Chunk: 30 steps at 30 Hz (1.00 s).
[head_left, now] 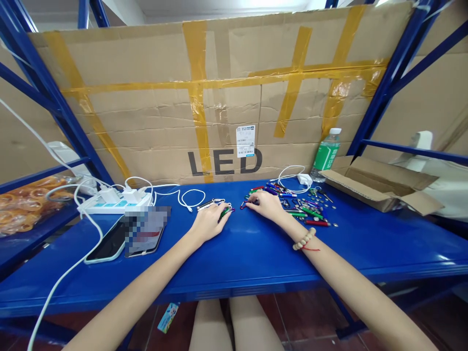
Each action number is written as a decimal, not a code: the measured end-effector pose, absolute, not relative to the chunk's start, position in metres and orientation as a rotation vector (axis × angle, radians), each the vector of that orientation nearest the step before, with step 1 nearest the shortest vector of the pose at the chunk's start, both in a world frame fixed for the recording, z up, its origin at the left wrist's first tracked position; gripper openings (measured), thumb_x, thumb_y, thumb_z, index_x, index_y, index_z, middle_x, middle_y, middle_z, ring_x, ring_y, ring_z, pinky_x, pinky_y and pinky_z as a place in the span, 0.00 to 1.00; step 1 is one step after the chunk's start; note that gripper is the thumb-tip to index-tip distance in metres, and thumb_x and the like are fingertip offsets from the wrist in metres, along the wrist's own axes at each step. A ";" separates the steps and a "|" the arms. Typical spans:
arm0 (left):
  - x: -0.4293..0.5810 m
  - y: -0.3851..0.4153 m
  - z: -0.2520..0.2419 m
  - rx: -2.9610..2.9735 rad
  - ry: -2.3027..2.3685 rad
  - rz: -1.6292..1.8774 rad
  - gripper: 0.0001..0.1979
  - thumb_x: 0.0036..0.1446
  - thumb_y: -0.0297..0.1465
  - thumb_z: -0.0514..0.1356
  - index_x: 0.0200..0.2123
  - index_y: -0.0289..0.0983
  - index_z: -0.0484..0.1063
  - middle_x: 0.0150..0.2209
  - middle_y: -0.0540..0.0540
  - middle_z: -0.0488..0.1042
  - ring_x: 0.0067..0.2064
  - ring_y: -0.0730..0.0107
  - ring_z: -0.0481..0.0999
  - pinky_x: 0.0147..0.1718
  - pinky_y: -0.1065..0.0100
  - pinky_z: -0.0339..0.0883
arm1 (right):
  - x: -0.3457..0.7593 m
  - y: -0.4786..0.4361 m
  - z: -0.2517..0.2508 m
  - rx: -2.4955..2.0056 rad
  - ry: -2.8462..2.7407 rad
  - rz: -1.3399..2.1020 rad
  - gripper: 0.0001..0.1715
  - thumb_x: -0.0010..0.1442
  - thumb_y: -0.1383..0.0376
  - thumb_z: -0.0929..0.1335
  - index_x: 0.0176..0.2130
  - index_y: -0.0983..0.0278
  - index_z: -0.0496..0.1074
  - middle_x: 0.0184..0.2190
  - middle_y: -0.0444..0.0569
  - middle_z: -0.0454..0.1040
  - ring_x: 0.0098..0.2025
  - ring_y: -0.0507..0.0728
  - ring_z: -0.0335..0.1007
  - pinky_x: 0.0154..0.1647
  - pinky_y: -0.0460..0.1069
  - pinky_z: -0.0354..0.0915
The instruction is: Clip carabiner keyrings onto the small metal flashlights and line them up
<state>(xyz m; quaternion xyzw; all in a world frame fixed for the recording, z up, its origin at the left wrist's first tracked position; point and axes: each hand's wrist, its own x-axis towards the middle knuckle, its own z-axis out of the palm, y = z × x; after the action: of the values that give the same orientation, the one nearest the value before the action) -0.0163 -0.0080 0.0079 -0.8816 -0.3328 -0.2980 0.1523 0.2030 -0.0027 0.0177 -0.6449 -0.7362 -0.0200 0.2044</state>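
Note:
My left hand [209,222] rests on the blue shelf top [241,248] with its fingers curled round a small green keychain light [224,212]. A silver keychain light [209,204] lies just beyond it. My right hand [263,204] lies palm down a little to the right, its fingertips touching a small clip-like piece [244,204] at the near edge of a pile of coloured keychain lights [300,202]. A bead bracelet [304,240] sits on the right wrist.
A white power strip [113,202] with chargers and white cables stands at the left. Two phones [124,239] lie near it. A green-labelled water bottle [325,155] and an open cardboard box [380,183] are at the right. A taped cardboard sheet [219,97] forms the back wall.

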 end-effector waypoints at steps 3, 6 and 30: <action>-0.017 -0.008 0.007 -2.540 -0.979 -0.833 0.10 0.61 0.35 0.49 0.40 0.37 0.66 0.36 0.45 0.75 0.38 0.65 0.75 0.31 0.69 0.67 | 0.191 -0.007 0.014 -1.648 -2.153 -0.093 0.17 0.55 0.55 0.66 0.41 0.60 0.72 0.41 0.48 0.71 0.44 0.54 0.66 0.40 0.46 0.60; -0.017 -0.007 0.008 -2.549 -0.983 -0.824 0.10 0.61 0.35 0.49 0.40 0.36 0.66 0.36 0.45 0.75 0.38 0.65 0.75 0.33 0.69 0.67 | 0.186 -0.009 0.011 -1.598 -2.223 -0.083 0.22 0.55 0.54 0.66 0.48 0.60 0.68 0.46 0.51 0.66 0.49 0.57 0.61 0.47 0.51 0.58; -0.016 -0.008 0.010 -2.549 -0.956 -0.836 0.10 0.60 0.35 0.50 0.39 0.36 0.67 0.36 0.45 0.75 0.38 0.65 0.75 0.30 0.71 0.67 | 0.289 0.005 0.038 -2.275 -1.416 -0.082 0.21 0.60 0.59 0.58 0.47 0.64 0.70 0.45 0.55 0.70 0.46 0.58 0.67 0.42 0.50 0.62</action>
<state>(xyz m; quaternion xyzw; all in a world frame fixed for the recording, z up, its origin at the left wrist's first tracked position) -0.0161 -0.0083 0.0098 -0.8855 -0.3322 -0.2902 0.1462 0.2893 0.0054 0.0384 -0.8261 -0.5143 -0.0296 0.2284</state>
